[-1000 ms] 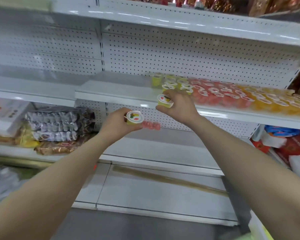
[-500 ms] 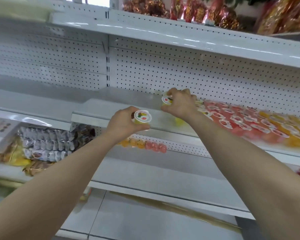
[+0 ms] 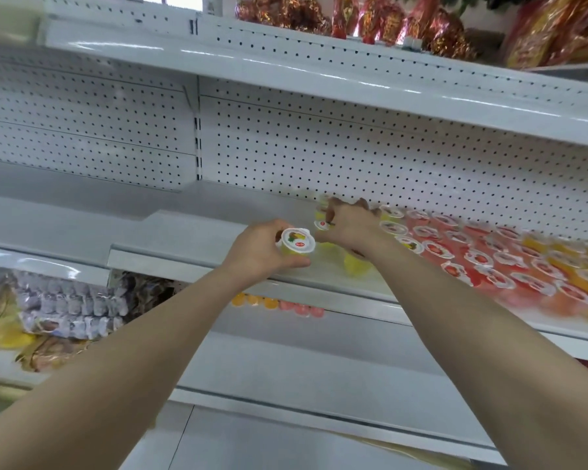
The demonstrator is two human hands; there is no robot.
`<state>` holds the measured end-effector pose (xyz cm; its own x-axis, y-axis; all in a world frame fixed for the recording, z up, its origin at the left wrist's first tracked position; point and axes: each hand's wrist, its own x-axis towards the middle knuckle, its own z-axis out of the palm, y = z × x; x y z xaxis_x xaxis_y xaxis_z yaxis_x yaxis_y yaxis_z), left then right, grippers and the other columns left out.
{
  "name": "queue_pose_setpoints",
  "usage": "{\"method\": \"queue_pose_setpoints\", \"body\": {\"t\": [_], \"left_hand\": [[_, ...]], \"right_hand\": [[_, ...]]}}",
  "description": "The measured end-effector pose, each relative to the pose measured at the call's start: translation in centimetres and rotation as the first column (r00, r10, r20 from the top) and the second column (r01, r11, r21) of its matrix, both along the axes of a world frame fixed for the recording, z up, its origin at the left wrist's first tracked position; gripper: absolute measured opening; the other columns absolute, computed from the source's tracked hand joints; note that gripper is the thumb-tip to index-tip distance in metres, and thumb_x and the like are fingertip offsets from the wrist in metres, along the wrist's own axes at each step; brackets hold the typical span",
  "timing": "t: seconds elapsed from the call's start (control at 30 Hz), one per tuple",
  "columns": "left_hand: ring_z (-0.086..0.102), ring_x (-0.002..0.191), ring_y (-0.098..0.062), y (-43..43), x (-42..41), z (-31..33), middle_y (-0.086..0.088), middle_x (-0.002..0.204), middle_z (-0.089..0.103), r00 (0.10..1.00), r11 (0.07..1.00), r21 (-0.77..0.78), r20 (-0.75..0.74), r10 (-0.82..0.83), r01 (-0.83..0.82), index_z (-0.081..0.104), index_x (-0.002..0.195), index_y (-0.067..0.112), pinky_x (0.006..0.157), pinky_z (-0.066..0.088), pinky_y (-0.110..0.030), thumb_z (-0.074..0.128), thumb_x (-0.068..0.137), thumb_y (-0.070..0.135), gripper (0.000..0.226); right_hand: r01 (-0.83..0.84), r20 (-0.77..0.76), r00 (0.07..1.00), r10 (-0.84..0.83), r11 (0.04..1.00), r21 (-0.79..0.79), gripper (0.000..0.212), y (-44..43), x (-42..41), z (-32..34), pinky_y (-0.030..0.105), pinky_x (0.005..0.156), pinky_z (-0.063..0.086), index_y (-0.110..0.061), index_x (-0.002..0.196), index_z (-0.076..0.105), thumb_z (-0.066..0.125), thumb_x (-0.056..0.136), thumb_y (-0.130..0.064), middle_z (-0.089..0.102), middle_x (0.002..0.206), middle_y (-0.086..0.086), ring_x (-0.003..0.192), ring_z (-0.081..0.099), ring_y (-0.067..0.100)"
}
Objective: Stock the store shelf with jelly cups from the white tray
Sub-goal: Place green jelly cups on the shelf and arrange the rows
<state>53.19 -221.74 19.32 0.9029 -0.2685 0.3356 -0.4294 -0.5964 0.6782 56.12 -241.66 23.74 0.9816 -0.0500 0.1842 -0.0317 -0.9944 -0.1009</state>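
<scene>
My left hand (image 3: 262, 252) holds a yellow jelly cup (image 3: 297, 244) with a white foil lid just above the front lip of the white shelf (image 3: 190, 256). My right hand (image 3: 348, 227) reaches over the shelf and grips another yellow jelly cup (image 3: 322, 224), mostly hidden by the fingers, at the left end of the stocked jelly cups (image 3: 462, 256). Those cups lie in rows, yellow on the left, then red, then orange to the right. The white tray is out of view.
Perforated white back panels (image 3: 319, 147) rise behind the shelf. Above, an upper shelf (image 3: 319, 66) carries shiny red and gold packets. Wrapped snack packs (image 3: 72, 307) fill the lower left shelf. A few orange and pink cups (image 3: 279, 305) sit on the shelf below.
Both hands have risen from below the shelf's front edge to the shelf. My right hand reached deeper toward the yellow cups, and the view tilted upward.
</scene>
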Motion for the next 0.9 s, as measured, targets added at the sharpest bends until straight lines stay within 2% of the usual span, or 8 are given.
{"method": "queue_pose_setpoints", "body": {"t": [0.1,0.2,0.3,0.47,0.53,0.63,0.77,0.9], "left_hand": [[0.062,0.090,-0.008,-1.5,0.2,0.0,0.013,0.092,0.069,1.000,1.000,-0.001,-0.019,-0.021,0.021,0.063,0.100,0.034,0.077,0.052,-0.032,0.086,0.060,0.049,0.048],[0.063,0.086,-0.009,-3.0,0.4,-0.1,0.012,0.088,0.069,0.999,0.999,-0.005,-0.042,-0.034,0.034,0.064,0.100,0.032,0.074,0.051,-0.029,0.086,0.061,0.045,0.046],[0.063,0.085,-0.014,-4.0,0.5,-0.3,0.009,0.087,0.069,0.999,0.999,-0.005,-0.036,-0.034,0.034,0.065,0.103,0.028,0.073,0.051,-0.030,0.086,0.063,0.045,0.048],[0.063,0.088,-0.013,-3.7,0.2,-0.3,0.007,0.093,0.070,0.998,0.999,0.015,-0.047,-0.029,0.030,0.066,0.110,0.027,0.078,0.052,-0.033,0.083,0.066,0.048,0.051],[0.063,0.094,-0.012,-3.1,-0.2,0.0,0.010,0.104,0.069,0.999,0.999,0.042,-0.026,-0.032,0.033,0.064,0.116,0.029,0.082,0.051,-0.030,0.082,0.067,0.048,0.055],[0.059,0.107,-0.016,-1.9,-1.1,0.6,0.005,0.121,0.061,0.998,0.998,0.065,0.065,-0.003,-0.001,0.054,0.132,0.023,0.091,0.047,-0.032,0.077,0.074,0.049,0.068],[0.055,0.111,-0.028,-0.5,-3.7,1.5,-0.007,0.121,0.059,0.958,0.995,0.102,0.286,-0.008,-0.022,0.053,0.134,0.012,0.094,0.044,-0.038,0.067,0.087,0.041,0.056],[0.051,0.111,-0.032,-0.5,-7.8,1.9,-0.009,0.122,0.057,0.897,0.983,0.185,0.434,-0.078,-0.004,0.052,0.134,0.013,0.096,0.042,-0.041,0.066,0.088,0.037,0.053]], "right_hand": [[-0.048,-0.026,0.998,0.050,0.996,0.072,0.046,-1.1,0.3,0.1,0.049,0.100,0.038,-0.028,0.099,0.055,0.062,0.073,-0.066,0.055,0.084,-0.006,0.112,0.048,0.028],[-0.070,0.011,0.998,0.070,0.991,0.117,0.045,-1.8,0.2,0.2,0.048,0.098,0.042,-0.032,0.100,0.060,0.054,0.076,-0.070,0.065,0.100,-0.002,0.111,0.050,0.026],[-0.059,0.135,0.990,0.042,0.990,0.125,0.040,-2.2,-0.3,0.3,0.045,0.097,0.041,-0.030,0.110,0.063,0.052,0.088,-0.062,0.067,0.105,0.000,0.114,0.048,0.025],[-0.040,0.274,0.961,0.038,0.999,0.002,0.040,-3.1,-2.2,0.3,0.042,0.098,0.035,-0.022,0.125,0.058,0.050,0.095,-0.047,0.065,0.117,0.007,0.121,0.048,0.030],[-0.061,0.328,0.942,0.075,0.997,-0.054,0.041,-3.5,-3.3,0.4,0.043,0.098,0.034,-0.019,0.129,0.057,0.051,0.096,-0.043,0.064,0.121,0.010,0.122,0.048,0.032],[-0.081,0.404,0.905,0.129,0.988,-0.133,0.041,-3.9,-5.1,0.8,0.045,0.095,0.037,-0.018,0.130,0.057,0.053,0.096,-0.040,0.064,0.123,0.010,0.117,0.052,0.034],[-0.091,0.510,0.843,0.173,0.979,-0.181,0.040,-4.2,-9.1,0.6,0.045,0.090,0.040,-0.016,0.126,0.059,0.057,0.094,-0.039,0.065,0.118,0.008,0.108,0.056,0.033],[-0.081,0.522,0.831,0.193,0.970,-0.230,0.045,-4.1,-15.4,-0.4,0.045,0.091,0.040,-0.016,0.128,0.057,0.051,0.093,-0.042,0.063,0.118,0.007,0.107,0.056,0.033]]}}
